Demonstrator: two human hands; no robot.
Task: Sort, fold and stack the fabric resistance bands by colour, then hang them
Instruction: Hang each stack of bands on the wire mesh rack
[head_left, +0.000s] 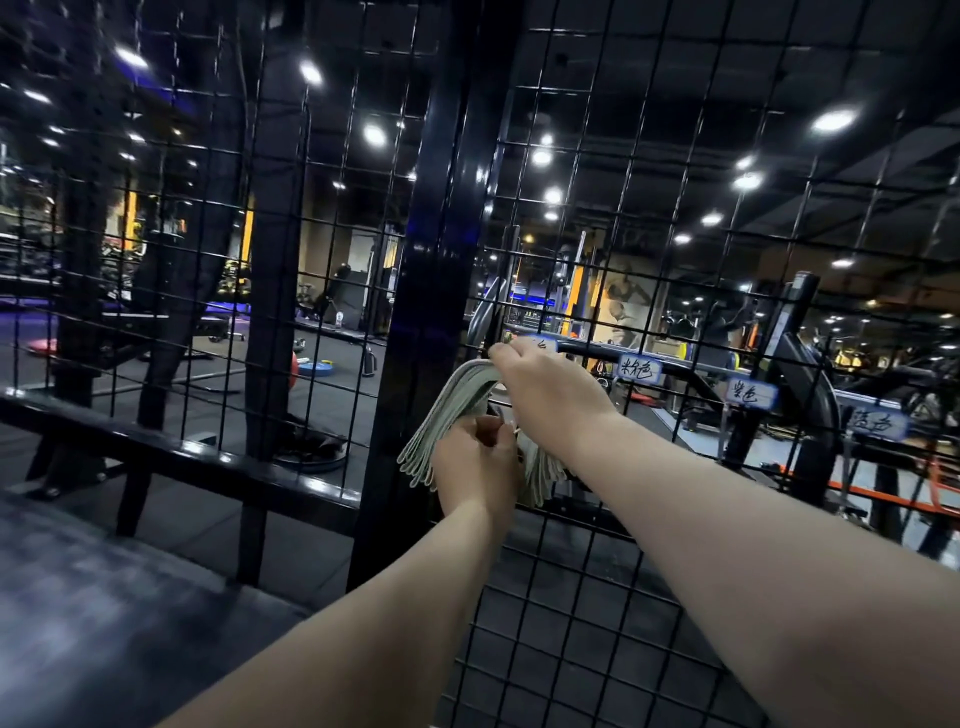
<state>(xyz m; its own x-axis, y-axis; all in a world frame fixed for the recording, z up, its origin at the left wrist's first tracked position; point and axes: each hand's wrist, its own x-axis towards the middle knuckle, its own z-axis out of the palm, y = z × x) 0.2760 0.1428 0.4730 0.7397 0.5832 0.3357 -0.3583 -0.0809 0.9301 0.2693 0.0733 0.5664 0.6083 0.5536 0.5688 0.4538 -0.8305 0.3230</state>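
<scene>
Head view: one bundle of pale green fabric bands, folded over and hanging against a black wire grid panel, just right of a black upright post. Left hand grips the hanging lower part of the bundle with fingers curled round it, and right hand grasps the fold at the top, fingertips curled over it. Three handwritten labels sit in a row on the panel to the right; what the fold hangs on cannot be told.

粉色 tag — 紫色 tag
</scene>
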